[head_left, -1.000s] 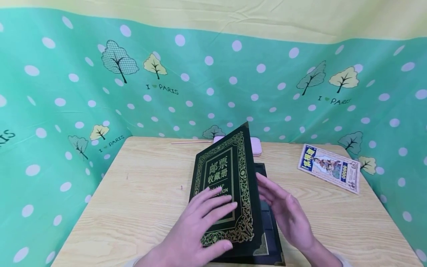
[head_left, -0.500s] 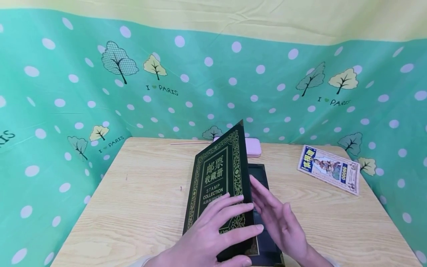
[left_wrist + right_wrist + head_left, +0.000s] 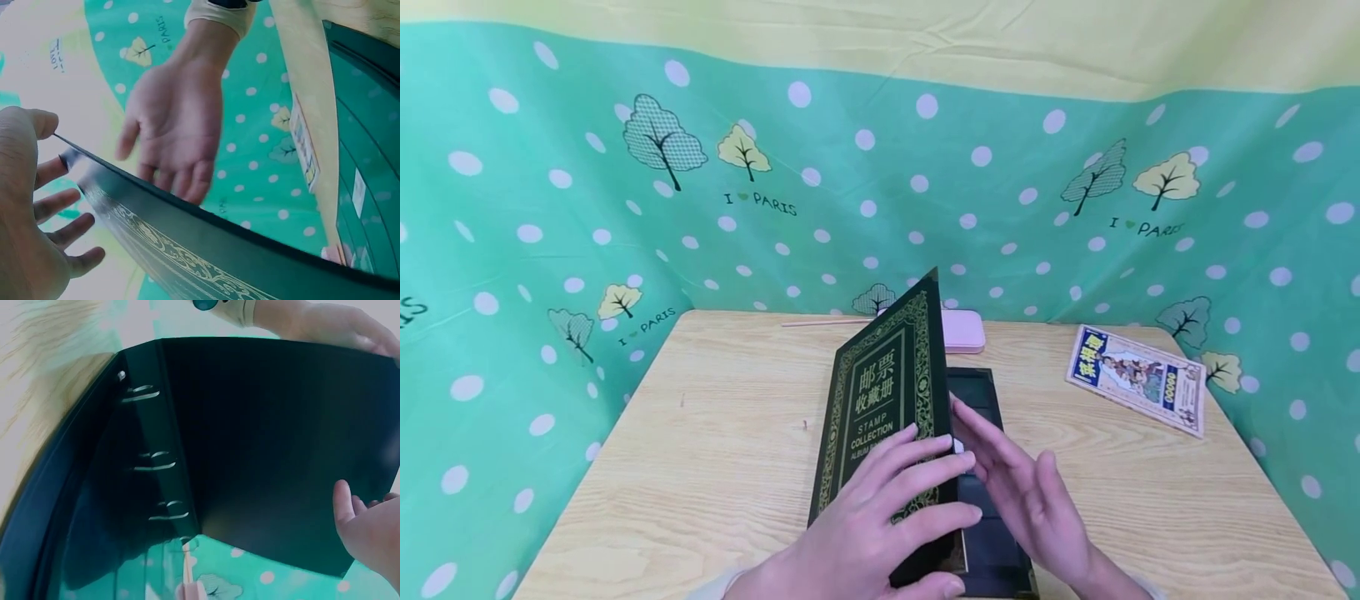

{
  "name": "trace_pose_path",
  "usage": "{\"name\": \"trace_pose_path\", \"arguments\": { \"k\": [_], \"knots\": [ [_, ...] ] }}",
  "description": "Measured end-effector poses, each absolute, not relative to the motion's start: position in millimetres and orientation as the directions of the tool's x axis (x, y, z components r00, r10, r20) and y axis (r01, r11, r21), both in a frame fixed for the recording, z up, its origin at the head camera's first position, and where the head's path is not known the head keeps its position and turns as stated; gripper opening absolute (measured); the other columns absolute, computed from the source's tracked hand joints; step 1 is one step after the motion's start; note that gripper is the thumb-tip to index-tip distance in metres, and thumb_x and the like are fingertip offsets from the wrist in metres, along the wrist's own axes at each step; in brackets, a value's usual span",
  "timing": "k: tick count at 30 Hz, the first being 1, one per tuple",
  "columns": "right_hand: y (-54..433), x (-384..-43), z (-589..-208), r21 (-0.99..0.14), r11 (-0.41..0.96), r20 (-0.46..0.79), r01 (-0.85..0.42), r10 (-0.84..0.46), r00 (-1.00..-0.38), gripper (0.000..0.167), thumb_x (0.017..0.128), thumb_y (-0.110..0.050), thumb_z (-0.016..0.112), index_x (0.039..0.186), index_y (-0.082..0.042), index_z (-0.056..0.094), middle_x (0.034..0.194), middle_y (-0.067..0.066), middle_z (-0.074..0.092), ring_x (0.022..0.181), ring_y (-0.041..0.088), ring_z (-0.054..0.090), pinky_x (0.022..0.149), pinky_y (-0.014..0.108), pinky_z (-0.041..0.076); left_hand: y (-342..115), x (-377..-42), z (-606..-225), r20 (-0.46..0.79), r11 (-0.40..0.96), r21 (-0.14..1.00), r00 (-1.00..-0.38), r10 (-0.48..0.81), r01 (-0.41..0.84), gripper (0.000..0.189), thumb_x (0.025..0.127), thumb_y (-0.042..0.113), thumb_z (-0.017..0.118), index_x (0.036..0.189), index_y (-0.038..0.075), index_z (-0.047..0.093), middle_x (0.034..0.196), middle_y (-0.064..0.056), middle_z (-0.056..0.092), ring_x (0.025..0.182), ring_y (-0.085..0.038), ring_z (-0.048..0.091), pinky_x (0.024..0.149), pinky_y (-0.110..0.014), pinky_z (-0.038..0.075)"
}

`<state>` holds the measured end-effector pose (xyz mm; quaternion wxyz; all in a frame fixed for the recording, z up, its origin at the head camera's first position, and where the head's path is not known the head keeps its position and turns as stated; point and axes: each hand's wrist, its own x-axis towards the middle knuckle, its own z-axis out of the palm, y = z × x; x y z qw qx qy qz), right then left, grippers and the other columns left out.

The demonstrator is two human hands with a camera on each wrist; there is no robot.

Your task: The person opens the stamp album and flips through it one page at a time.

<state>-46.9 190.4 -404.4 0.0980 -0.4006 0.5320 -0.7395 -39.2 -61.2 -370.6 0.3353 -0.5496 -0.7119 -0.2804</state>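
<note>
A dark green stamp album with gold lettering and border lies on the table, its front cover tilted partway up. My left hand rests spread fingers on the cover's outer face near its free edge. In the left wrist view, the thumb of that hand is at a cover corner. Inside the opening, my right hand has straight fingers near the cover's inner face. Black pocket pages show beneath it, with a small white piece on them. Metal rings line the spine in the right wrist view.
A pink case stands at the table's back edge, beside a thin pink stick. A printed booklet lies at the right. Green dotted cloth hangs behind and beside the wooden table.
The front cover has swung further up and to the left, exposing more of the pages. My left hand has slid right across the cover, its fingers now near the free edge.
</note>
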Motion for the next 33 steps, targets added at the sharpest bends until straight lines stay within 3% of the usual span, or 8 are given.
{"name": "trace_pose_path", "arguments": {
  "k": [7,10,14,15,19,22,28,33],
  "knots": [
    [208.4,-67.7,-420.7,-0.927,-0.189,0.376,-0.325,-0.480,-0.793,0.068,0.119,-0.026,-0.006,0.174,0.006,0.018,0.184,0.010,0.025,0.164,0.014,0.036,0.122,0.026,0.042,-69.4,-39.6,-361.9,0.826,0.240,-0.019,-0.120,0.551,0.971,0.044,0.111,0.045,0.066,0.130,0.006,0.073,0.148,-0.024,0.065,0.138,-0.040,0.063,0.110,-0.059,0.056],
    [218.3,-76.9,-428.8,-0.959,0.008,0.259,-0.283,-0.383,-0.887,0.059,0.123,-0.024,0.010,0.173,0.000,0.031,0.179,0.012,0.036,0.158,0.011,0.044,0.116,0.024,0.047,-74.0,-40.3,-358.9,0.839,0.233,-0.024,-0.107,0.534,0.972,0.044,0.111,0.045,0.065,0.127,0.005,0.074,0.144,-0.023,0.069,0.134,-0.040,0.066,0.108,-0.058,0.057],
    [227.0,-86.3,-437.4,-0.952,0.256,0.092,-0.169,-0.288,-0.953,0.051,0.123,-0.026,0.038,0.171,-0.009,0.043,0.175,0.015,0.044,0.160,0.027,0.044,0.118,0.028,0.045,-82.6,-40.9,-356.7,0.850,0.230,-0.031,-0.095,0.518,0.973,0.045,0.111,0.045,0.066,0.125,0.003,0.074,0.139,-0.021,0.074,0.132,-0.040,0.069,0.109,-0.057,0.055],
    [228.8,-88.8,-439.8,-0.942,0.301,0.061,-0.148,-0.282,-0.957,0.052,0.122,-0.027,0.043,0.170,-0.010,0.045,0.174,0.015,0.044,0.160,0.033,0.043,0.118,0.028,0.044,-85.1,-41.0,-356.3,0.853,0.230,-0.027,-0.097,0.513,0.973,0.046,0.110,0.045,0.066,0.124,0.003,0.075,0.138,-0.020,0.075,0.131,-0.040,0.069,0.110,-0.057,0.055],
    [235.5,-96.7,-452.0,-0.870,0.470,0.009,-0.150,-0.289,-0.957,0.057,0.118,-0.029,0.054,0.170,-0.008,0.044,0.176,0.021,0.039,0.162,0.049,0.034,0.125,0.054,0.042,-95.0,-40.9,-353.6,0.871,0.230,-0.005,-0.109,0.478,0.973,0.045,0.112,0.044,0.064,0.120,0.002,0.076,0.132,-0.019,0.078,0.128,-0.042,0.070,0.110,-0.056,0.054],
    [241.1,-101.4,-464.2,-0.787,0.579,0.028,-0.214,-0.312,-0.950,0.062,0.115,-0.029,0.062,0.170,-0.006,0.045,0.177,0.023,0.036,0.164,0.053,0.027,0.123,0.079,0.029,-101.0,-43.4,-349.5,0.900,0.215,-0.003,-0.091,0.427,0.977,0.044,0.115,0.039,0.057,0.114,0.000,0.077,0.125,-0.020,0.079,0.122,-0.042,0.070,0.114,-0.053,0.052],
    [249.4,-109.3,-484.6,-0.720,0.628,0.070,-0.295,-0.358,-0.931,0.072,0.106,-0.028,0.077,0.166,-0.002,0.048,0.176,0.022,0.037,0.165,0.056,0.019,0.120,0.087,0.018,-111.5,-52.0,-340.9,0.961,0.128,-0.027,-0.009,0.277,0.991,0.039,0.115,0.021,0.052,0.100,-0.005,0.075,0.109,-0.023,0.080,0.108,-0.040,0.072,0.121,-0.044,0.047],
    [252.7,-111.9,-491.0,-0.694,0.649,0.052,-0.312,-0.387,-0.921,0.076,0.103,-0.032,0.081,0.166,-0.003,0.050,0.176,0.022,0.039,0.164,0.056,0.019,0.119,0.087,0.018,-121.2,-52.4,-337.3,0.987,0.089,0.015,-0.030,0.158,0.996,0.030,0.111,0.011,0.056,0.094,-0.007,0.073,0.105,-0.023,0.081,0.107,-0.038,0.071,0.120,-0.039,0.048]
  ]
}}
